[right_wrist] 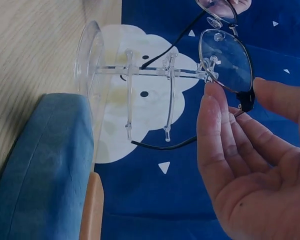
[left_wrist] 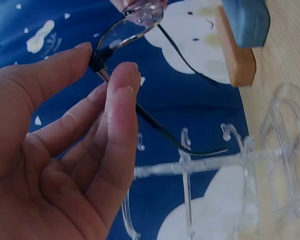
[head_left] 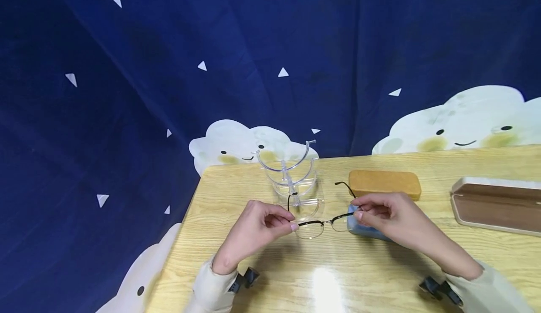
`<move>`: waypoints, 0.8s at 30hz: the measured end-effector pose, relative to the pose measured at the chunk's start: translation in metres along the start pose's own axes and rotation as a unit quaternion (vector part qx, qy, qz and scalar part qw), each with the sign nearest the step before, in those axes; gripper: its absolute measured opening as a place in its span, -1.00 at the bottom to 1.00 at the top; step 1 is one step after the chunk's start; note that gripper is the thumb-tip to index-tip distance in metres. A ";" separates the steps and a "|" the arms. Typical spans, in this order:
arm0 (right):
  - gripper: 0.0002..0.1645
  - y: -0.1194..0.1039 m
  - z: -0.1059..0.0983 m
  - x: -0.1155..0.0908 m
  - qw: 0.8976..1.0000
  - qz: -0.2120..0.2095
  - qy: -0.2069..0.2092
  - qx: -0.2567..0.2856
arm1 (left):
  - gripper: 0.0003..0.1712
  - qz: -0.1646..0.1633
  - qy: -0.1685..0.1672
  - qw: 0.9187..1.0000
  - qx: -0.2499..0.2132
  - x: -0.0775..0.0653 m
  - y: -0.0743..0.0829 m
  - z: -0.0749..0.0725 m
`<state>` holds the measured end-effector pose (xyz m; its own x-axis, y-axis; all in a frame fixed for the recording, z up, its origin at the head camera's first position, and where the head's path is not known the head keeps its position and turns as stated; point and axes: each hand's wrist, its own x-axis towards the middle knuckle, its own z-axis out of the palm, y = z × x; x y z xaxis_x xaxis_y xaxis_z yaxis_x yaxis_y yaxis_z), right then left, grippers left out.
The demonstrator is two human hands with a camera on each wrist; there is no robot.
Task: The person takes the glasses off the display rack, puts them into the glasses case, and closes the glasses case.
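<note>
Both hands hold a pair of eyeglasses (head_left: 327, 222) with black upper rims and clear lenses, its temples unfolded and pointing away toward the back of the table. My left hand (head_left: 264, 223) pinches the frame's left hinge corner between thumb and fingers. At the opposite hinge, my right hand (head_left: 390, 216) pinches the frame the same way. Just beyond the glasses stands a clear plastic display stand (head_left: 291, 176) with several curved arms. In the left wrist view, one temple (left_wrist: 165, 132) passes in front of the stand's arms; whether they touch I cannot tell.
A blue case (head_left: 365, 230) lies partly hidden under my right hand. Behind it is an orange-brown glasses case (head_left: 384, 183). Farther right lies an open case (head_left: 498, 205) with a brown interior. A dark blue curtain (head_left: 253, 45) with clouds hangs behind the wooden table (head_left: 203, 242).
</note>
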<state>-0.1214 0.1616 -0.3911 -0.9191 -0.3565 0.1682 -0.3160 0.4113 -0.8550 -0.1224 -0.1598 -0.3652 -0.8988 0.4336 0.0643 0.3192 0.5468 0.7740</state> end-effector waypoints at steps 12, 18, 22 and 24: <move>-0.50 0.013 -0.031 -0.010 0.992 0.031 0.099 -0.066 | -0.78 0.064 0.061 0.996 -0.008 0.042 0.005 0.043; -0.41 0.024 -0.048 -0.010 0.987 0.091 0.103 -0.083 | -0.74 0.076 0.088 0.992 -0.041 0.073 0.005 0.068; -0.41 0.028 -0.058 -0.011 0.986 0.096 0.105 -0.081 | -0.70 0.072 0.111 0.986 -0.103 0.091 0.008 0.079; -0.42 0.029 -0.062 -0.012 0.986 0.094 0.110 -0.088 | -0.67 0.062 0.122 0.979 -0.148 0.099 0.011 0.084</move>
<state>-0.1342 0.2302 -0.3875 -0.9879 -0.0771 0.1344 -0.1537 0.5984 -0.7863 -0.1833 -0.0510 -0.4033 -0.9155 0.2790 0.2899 0.3613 0.2533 0.8974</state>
